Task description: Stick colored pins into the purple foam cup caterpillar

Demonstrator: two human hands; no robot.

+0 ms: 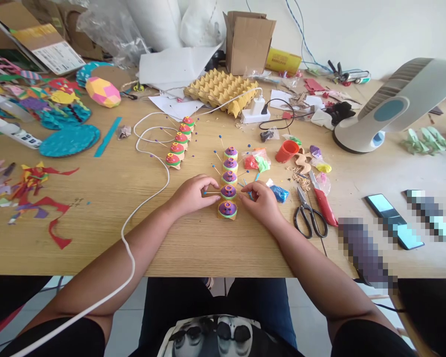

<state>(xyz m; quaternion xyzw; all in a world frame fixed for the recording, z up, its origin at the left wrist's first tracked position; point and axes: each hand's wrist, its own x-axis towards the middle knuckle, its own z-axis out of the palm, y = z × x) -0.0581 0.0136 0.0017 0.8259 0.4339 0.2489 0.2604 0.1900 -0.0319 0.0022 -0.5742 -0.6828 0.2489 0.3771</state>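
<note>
A row of egg-carton cups [229, 177], covered in purple with green and orange trim, runs away from me in the middle of the table. Thin sticks with blue tips poke out from its sides. My left hand [193, 195] holds the strip from the left, thumb and forefinger at the two nearest cups, and a blue-tipped stick [211, 193] shows between them. On the opposite side my right hand [262, 202] is closed in a pinch beside the fourth cup; whatever its fingertips hold is hidden. A similar red and green row [180, 141] stands farther back on the left.
Scissors [307, 215], a red-handled cutter [324, 201] and an orange cup [287, 150] lie to the right, near a white fan [386, 106] and phone [394, 220]. A white cable [148, 197] crosses my left forearm. Behind is an egg tray [223, 89]; paper scraps [40, 183] cover the left.
</note>
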